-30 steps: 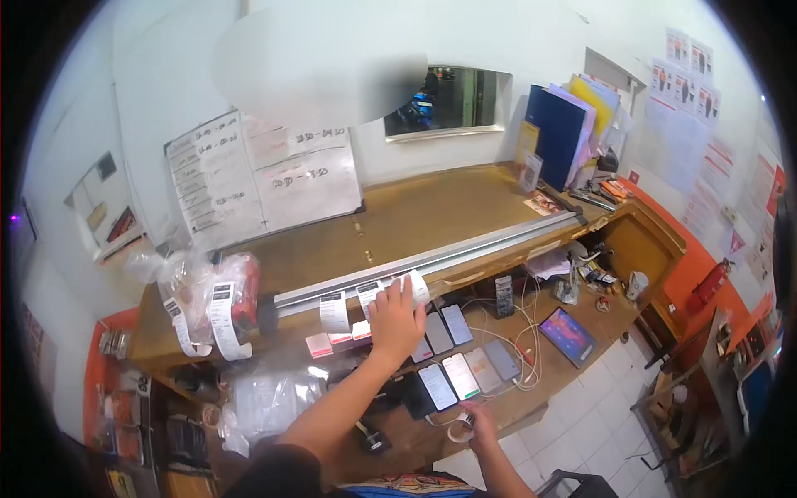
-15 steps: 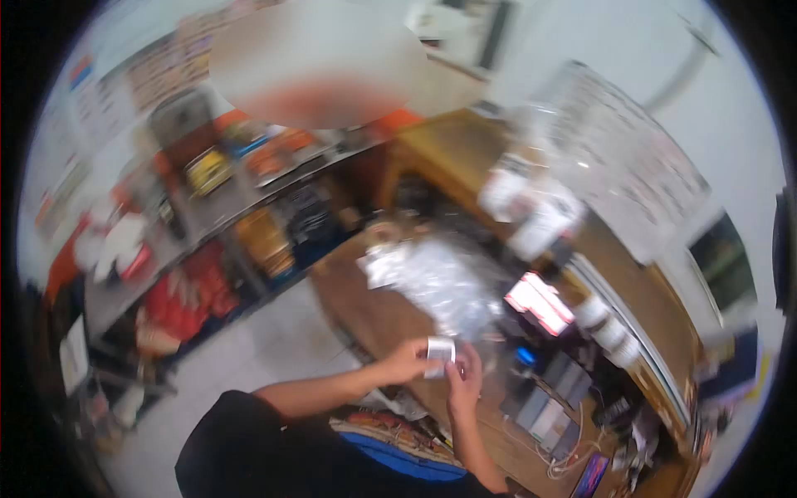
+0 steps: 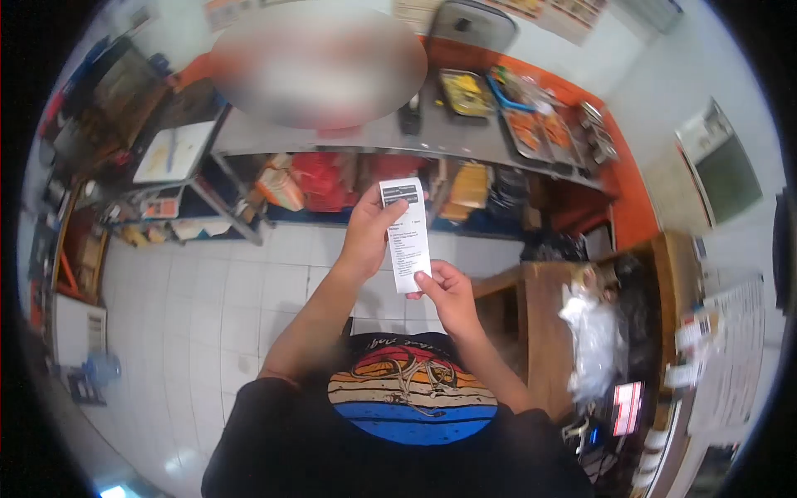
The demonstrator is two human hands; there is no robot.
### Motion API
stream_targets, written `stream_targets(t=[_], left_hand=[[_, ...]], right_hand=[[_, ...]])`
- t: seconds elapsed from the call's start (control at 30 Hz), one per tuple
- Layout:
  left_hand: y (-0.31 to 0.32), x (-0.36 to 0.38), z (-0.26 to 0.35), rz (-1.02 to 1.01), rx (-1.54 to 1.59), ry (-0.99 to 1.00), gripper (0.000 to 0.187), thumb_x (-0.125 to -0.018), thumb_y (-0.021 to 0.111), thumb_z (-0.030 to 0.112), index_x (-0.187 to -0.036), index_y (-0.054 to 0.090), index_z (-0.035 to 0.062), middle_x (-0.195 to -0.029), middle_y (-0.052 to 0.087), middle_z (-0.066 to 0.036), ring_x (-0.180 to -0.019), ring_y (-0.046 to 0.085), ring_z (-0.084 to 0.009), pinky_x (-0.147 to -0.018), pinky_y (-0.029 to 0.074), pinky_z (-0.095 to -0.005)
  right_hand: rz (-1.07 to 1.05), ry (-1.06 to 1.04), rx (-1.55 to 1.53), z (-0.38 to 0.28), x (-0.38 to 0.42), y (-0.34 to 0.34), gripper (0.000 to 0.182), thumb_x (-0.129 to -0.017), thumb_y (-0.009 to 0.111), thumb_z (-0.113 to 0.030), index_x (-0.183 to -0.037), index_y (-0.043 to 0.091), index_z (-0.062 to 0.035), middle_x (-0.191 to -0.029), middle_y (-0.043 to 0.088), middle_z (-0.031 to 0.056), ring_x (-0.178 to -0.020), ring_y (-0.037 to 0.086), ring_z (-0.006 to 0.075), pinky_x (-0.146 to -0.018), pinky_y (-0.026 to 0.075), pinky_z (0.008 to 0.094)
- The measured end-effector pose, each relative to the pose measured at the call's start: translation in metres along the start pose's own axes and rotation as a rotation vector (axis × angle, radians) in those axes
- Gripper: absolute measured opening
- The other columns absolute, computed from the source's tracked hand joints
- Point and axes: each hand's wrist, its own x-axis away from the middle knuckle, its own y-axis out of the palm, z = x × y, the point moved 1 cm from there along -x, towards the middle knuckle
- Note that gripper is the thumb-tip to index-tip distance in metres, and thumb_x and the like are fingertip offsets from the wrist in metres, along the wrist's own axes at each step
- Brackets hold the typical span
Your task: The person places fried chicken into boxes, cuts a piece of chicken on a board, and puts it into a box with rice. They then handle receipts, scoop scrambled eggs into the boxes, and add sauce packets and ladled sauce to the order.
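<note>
A long white printed receipt (image 3: 405,249) is stretched out flat in front of my chest, over the tiled floor. Near its top, my left hand (image 3: 371,231) pinches the left edge, the thumb lying across the dark printed bands. My right hand (image 3: 446,295) grips the bottom right corner, thumb on the front and fingers behind. The small print runs down the paper and is too fine to read.
A steel counter (image 3: 332,143) stands ahead, bearing a tray of yellow food (image 3: 466,93) and trays of orange food (image 3: 540,133). To the right is a wooden desk (image 3: 544,332) with clear plastic bags (image 3: 591,340) and a lit screen (image 3: 627,408). A white cutting board (image 3: 174,152) lies left.
I have turned from the wooden desk towards the steel counter. The receipt, bunched small between both hands before, is now extended lengthwise and held up.
</note>
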Motion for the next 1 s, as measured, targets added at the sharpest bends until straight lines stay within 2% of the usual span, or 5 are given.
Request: stream_targets(t=[0.43,0.57,0.7,0.93,1.0], left_hand=[[0.064,0.105,0.0,0.476,-0.459,0.321,0.035,-0.099,0.048,0.011,-0.131,0.051,-0.0032,-0.122,0.065,-0.014,-0.103,0.065,-0.0194,-0.091,0.051,-0.0333],[-0.083,0.154,-0.025,0.676,-1.222,0.348,0.021,-0.096,0.054,0.014,-0.112,0.062,0.0025,-0.101,0.069,-0.009,-0.086,0.063,-0.014,-0.074,0.051,-0.0318],[-0.087,0.236,-0.024,0.85,-0.95,0.078,0.018,-0.092,0.066,0.019,-0.102,0.067,0.0037,-0.083,0.069,-0.007,-0.071,0.059,-0.0122,-0.065,0.049,-0.0302],[-0.003,0.393,0.038,1.368,-0.812,0.184,0.022,-0.094,0.066,0.021,-0.104,0.066,0.0013,-0.084,0.07,-0.007,-0.072,0.063,-0.0134,-0.065,0.051,-0.0318],[-0.121,0.396,0.059,1.579,-0.732,0.136,0.021,-0.094,0.066,0.02,-0.104,0.066,0.0015,-0.086,0.07,-0.008,-0.074,0.064,-0.0138,-0.066,0.051,-0.0326]], right_hand=[[-0.399,-0.021,0.14,-0.017,0.005,-0.088,0.03,-0.094,0.061,-0.006,-0.123,0.057,-0.0001,-0.122,0.066,0.0075,-0.111,0.06,0.0136,-0.096,0.046,0.0273],[-0.409,0.002,0.134,0.009,-0.027,-0.07,0.024,-0.093,0.058,-0.005,-0.118,0.059,-0.0021,-0.119,0.067,0.0087,-0.102,0.064,0.0167,-0.086,0.049,0.0304],[-0.546,0.171,0.214,0.031,-0.038,-0.022,0.028,-0.089,0.058,-0.004,-0.117,0.06,-0.0013,-0.116,0.068,0.0099,-0.097,0.065,0.0178,-0.081,0.05,0.0294],[-1.347,0.13,0.38,0.045,0.009,0.167,0.029,-0.09,0.061,-0.003,-0.119,0.058,-0.0001,-0.117,0.067,0.0091,-0.1,0.063,0.0155,-0.088,0.049,0.0293],[-1.506,0.185,0.422,0.1,-0.048,0.296,0.031,-0.091,0.062,-0.006,-0.121,0.057,-0.0001,-0.118,0.067,0.0091,-0.1,0.063,0.0151,-0.089,0.049,0.029]])
